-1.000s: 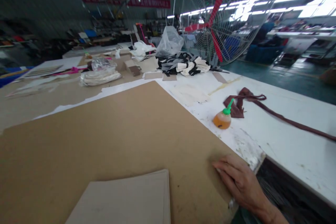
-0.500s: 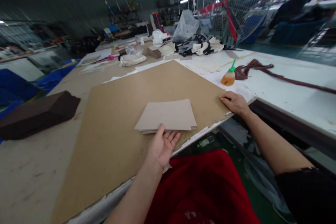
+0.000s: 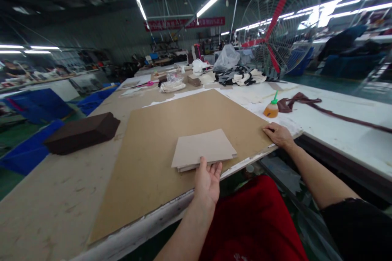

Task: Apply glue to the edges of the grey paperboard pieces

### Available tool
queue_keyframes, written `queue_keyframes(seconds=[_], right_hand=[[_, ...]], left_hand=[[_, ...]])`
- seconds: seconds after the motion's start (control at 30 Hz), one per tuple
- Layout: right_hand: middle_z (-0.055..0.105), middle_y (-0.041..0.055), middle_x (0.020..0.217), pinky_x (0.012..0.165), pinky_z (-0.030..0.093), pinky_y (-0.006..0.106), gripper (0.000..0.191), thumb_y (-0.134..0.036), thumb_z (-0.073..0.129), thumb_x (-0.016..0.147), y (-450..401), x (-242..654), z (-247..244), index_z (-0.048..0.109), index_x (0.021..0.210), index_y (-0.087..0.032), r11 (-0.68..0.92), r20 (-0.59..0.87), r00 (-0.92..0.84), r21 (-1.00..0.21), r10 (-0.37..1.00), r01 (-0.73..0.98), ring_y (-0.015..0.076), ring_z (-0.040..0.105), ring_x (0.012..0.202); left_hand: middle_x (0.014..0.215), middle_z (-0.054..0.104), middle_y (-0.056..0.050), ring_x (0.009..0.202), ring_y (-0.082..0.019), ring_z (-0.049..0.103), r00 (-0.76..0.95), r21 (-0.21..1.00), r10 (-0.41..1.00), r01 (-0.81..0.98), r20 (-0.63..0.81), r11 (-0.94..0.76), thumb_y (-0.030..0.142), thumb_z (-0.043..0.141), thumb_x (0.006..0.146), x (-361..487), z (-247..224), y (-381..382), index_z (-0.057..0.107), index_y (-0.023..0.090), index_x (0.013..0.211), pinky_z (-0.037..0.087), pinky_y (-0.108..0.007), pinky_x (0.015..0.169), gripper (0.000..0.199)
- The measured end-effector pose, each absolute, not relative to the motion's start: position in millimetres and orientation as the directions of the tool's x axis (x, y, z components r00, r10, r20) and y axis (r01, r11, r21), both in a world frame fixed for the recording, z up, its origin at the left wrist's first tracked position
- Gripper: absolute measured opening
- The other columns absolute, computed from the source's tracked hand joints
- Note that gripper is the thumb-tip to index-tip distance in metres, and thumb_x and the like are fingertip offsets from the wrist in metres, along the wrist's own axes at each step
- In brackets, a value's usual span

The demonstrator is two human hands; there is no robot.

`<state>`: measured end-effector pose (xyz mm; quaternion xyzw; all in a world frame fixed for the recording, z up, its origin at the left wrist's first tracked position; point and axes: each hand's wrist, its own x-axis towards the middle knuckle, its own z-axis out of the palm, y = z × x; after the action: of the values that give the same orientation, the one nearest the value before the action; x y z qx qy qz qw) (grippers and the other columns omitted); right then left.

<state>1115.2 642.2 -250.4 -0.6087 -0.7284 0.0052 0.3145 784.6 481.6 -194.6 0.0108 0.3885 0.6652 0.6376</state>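
A small stack of greyish-beige cardboard pieces (image 3: 203, 147) lies near the front edge of a large brown board (image 3: 153, 130), its sheets slightly out of line. My left hand (image 3: 208, 179) grips the near edge of this stack, thumb on top and the other fingers underneath, palm turned up. Over at the board's right corner, my right hand (image 3: 278, 134) rests with its fingers curled together; what they hold, if anything, is hidden. Just behind that hand stands a squeeze bottle (image 3: 271, 109) with amber liquid and a green nozzle.
On the left of the table sits a dark brown block-like stack (image 3: 82, 132), with blue bins (image 3: 33, 142) beyond the edge. Brown strips (image 3: 301, 100) lie at right. Fabric scraps (image 3: 239, 75), plastic bags and a caged fan (image 3: 280, 28) are farther back.
The view has tilted up and shifted left, so everything sits lower and farther right. The cardboard stack has turned slightly on the board, with my left hand still on it. My right hand stays at the corner.
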Motion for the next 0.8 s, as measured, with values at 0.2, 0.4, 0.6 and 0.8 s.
queue_keyframes(seconds=[0.2, 0.4, 0.6, 0.8], right_hand=[[0.065, 0.0075, 0.099, 0.082, 0.042, 0.032, 0.032, -0.037, 0.046, 0.086, 647.6, 1121.4, -259.2, 0.069, 0.096, -0.017, 0.261, 0.475, -0.053, -0.384, 0.878, 0.886, 0.0193, 0.058, 0.089], [0.066, 0.007, 0.097, 0.079, 0.041, 0.031, 0.03, -0.038, 0.049, 0.085, 648.9, 1124.5, -259.9, 0.069, 0.094, -0.018, 0.26, 0.459, -0.059, -0.39, 0.887, 0.883, 0.0184, 0.059, 0.087], [0.067, 0.0082, 0.098, 0.08, 0.04, 0.032, 0.03, -0.04, 0.051, 0.084, 648.3, 1127.4, -262.5, 0.069, 0.091, -0.017, 0.245, 0.464, -0.036, -0.398, 0.885, 0.884, 0.0191, 0.059, 0.087], [0.067, 0.0064, 0.097, 0.084, 0.042, 0.033, 0.032, -0.047, 0.054, 0.08, 650.3, 1133.0, -265.8, 0.069, 0.087, -0.02, 0.192, 0.459, 0.018, -0.406, 0.888, 0.893, 0.0198, 0.061, 0.088]], left_hand=[[0.117, 0.061, -0.015, 0.098, -0.02, 0.064, -0.198, 0.56, 0.851, -0.818, -0.487, 0.13, 0.032, 0.047, 0.094, 782.8, -193.2, 479.0, 0.05, 0.016, 0.113, 0.057, -0.031, 0.078, 0.025], [0.11, 0.062, -0.025, 0.09, -0.028, 0.067, -0.057, 0.56, 0.818, -0.756, -0.572, 0.339, 0.043, 0.046, 0.093, 767.4, -188.2, 475.9, 0.053, 0.004, 0.11, 0.057, -0.029, 0.063, 0.043], [0.112, 0.063, -0.025, 0.09, -0.028, 0.067, 0.139, 0.492, 0.774, -0.699, -0.618, 0.518, 0.043, 0.044, 0.092, 747.8, -190.8, 471.8, 0.051, 0.001, 0.112, 0.055, -0.028, 0.06, 0.047], [0.094, 0.071, -0.013, 0.075, -0.017, 0.069, 0.627, 0.569, 0.678, -0.417, -0.385, 0.709, 0.04, 0.063, 0.08, 725.4, -173.8, 443.7, 0.065, 0.012, 0.095, 0.048, -0.02, 0.06, 0.032]])
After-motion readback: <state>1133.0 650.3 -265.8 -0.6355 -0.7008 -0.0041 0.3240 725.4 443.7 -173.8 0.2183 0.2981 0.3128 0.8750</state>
